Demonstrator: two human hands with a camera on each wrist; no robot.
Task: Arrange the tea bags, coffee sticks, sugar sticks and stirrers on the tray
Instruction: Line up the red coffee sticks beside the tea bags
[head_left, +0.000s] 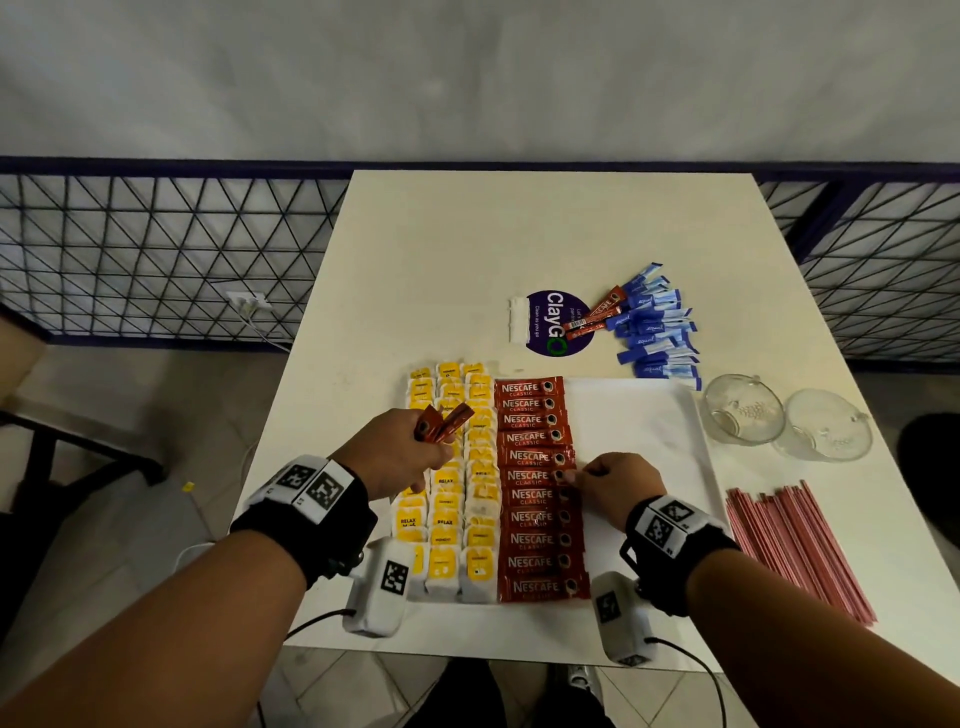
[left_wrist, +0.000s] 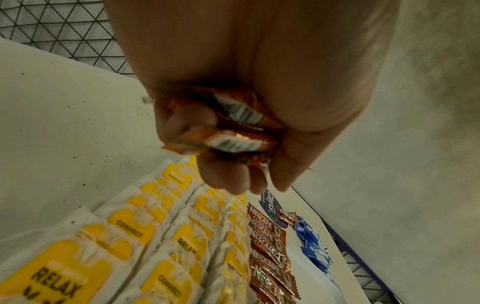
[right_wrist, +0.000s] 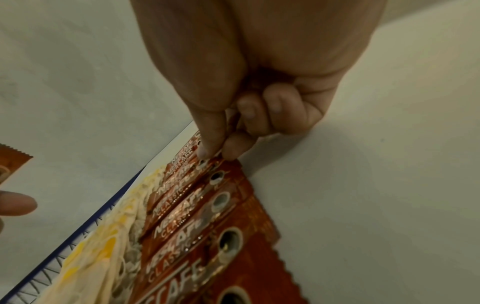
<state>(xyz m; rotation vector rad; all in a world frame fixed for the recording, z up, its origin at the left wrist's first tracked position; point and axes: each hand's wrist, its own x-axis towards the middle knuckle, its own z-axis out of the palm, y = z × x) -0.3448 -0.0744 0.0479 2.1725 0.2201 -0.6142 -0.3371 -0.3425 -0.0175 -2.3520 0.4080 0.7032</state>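
A white tray (head_left: 639, 415) lies on the table. Yellow tea bags (head_left: 447, 483) fill its left side in three columns. Beside them runs a column of red coffee sticks (head_left: 535, 493). My left hand (head_left: 400, 452) hovers over the tea bags and grips a few coffee sticks (left_wrist: 233, 127). My right hand (head_left: 613, 488) pinches the right end of one coffee stick (right_wrist: 218, 162) in the column, thumb and forefinger together. Blue sugar sticks (head_left: 654, 327) lie piled beyond the tray, and pink stirrers (head_left: 795, 545) lie to its right.
Two glass cups (head_left: 743, 415) lie on their sides at the tray's right. A round purple sticker (head_left: 550, 322) carries a few loose coffee sticks (head_left: 597, 312). A wire-mesh railing (head_left: 156, 249) stands behind the table.
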